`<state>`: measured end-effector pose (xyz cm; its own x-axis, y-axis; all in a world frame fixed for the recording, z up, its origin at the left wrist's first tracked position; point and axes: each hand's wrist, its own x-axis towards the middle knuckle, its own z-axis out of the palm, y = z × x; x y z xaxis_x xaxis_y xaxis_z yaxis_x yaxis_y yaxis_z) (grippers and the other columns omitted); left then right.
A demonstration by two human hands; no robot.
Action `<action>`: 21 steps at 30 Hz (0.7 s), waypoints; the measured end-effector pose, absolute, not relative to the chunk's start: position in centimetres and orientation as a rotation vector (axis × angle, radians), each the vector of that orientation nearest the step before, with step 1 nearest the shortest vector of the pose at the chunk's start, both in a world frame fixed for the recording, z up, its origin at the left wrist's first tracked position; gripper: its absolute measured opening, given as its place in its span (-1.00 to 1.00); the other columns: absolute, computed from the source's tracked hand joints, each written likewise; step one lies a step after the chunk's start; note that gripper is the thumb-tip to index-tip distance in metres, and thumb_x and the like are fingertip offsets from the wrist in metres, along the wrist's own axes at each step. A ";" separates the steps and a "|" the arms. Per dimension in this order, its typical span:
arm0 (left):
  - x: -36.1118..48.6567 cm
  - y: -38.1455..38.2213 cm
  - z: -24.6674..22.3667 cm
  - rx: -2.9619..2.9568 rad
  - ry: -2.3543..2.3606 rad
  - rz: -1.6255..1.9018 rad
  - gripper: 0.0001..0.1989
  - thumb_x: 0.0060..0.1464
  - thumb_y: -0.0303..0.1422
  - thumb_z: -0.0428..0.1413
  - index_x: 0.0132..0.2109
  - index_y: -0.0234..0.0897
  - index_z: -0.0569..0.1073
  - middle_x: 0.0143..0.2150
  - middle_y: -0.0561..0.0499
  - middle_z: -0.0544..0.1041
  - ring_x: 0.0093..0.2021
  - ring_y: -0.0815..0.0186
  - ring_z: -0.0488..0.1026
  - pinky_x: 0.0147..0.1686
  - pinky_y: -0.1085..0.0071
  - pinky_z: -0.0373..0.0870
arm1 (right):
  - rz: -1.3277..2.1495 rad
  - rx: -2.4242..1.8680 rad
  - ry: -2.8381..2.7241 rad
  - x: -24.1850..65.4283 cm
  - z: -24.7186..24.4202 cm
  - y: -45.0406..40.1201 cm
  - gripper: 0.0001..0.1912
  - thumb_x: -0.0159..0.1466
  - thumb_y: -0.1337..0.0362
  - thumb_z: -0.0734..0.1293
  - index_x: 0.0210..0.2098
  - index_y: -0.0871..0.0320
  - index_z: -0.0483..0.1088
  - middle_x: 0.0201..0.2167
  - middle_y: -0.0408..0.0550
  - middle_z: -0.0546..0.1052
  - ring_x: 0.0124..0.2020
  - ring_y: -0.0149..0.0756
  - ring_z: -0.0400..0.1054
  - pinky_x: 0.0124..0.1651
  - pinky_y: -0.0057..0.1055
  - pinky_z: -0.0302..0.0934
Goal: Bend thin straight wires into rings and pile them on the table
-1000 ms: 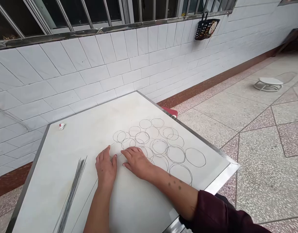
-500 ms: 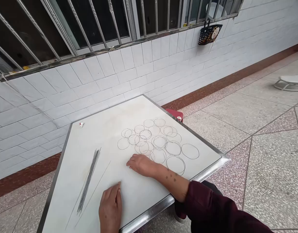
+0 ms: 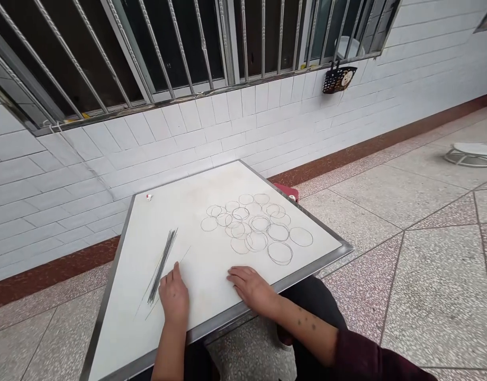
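My left hand [image 3: 173,296] is over the single thin wire [image 3: 185,254], just right of the bundle of straight wires [image 3: 162,267]; its fingers are bent, and whether they grip the wire is too small to tell. My right hand [image 3: 249,286] rests palm down near the table's front edge, its fingers stretched out to the left with nothing seen in them. Several thin wire rings [image 3: 301,236] lie spread and overlapping beyond my right hand, on the right half of the white table [image 3: 204,275].
A small white and red object [image 3: 149,197] lies at the table's far left corner. Past the table are a white tiled wall with a barred window and a hanging black basket [image 3: 339,79]. A red stool [image 3: 288,191] shows behind the right edge; a white round stool [image 3: 471,153] stands farther right.
My left hand has moved forward onto the single wire beside the bundle. My right hand has drawn back from the rings toward the front edge. The view has shifted.
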<state>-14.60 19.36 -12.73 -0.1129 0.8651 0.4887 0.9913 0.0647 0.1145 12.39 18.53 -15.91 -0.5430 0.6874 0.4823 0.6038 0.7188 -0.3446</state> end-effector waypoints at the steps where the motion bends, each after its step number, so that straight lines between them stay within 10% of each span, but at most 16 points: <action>1: -14.6 19.3 -12.9 -1.850 -2.068 -0.597 -0.53 0.23 -0.59 -0.17 0.20 -0.55 0.41 -0.24 -0.28 0.57 -0.20 0.00 0.46 -0.19 0.11 0.38 | 0.189 -0.976 -2.310 12.4 -15.9 18.5 -0.67 0.36 0.43 0.24 0.10 0.24 0.40 0.12 0.10 0.48 0.17 -0.10 0.32 0.25 -0.06 0.26; 21: -14.3 17.9 -11.2 -2.020 -1.972 -0.291 -0.39 0.04 -0.69 -0.08 0.27 -0.58 0.31 -0.31 -0.24 0.45 -0.27 0.07 0.40 -0.30 0.19 0.40 | 0.153 -0.971 -2.273 12.2 -15.2 18.6 -0.70 0.32 0.42 0.28 0.03 0.20 0.46 0.04 0.12 0.52 0.11 -0.15 0.38 0.17 -0.11 0.30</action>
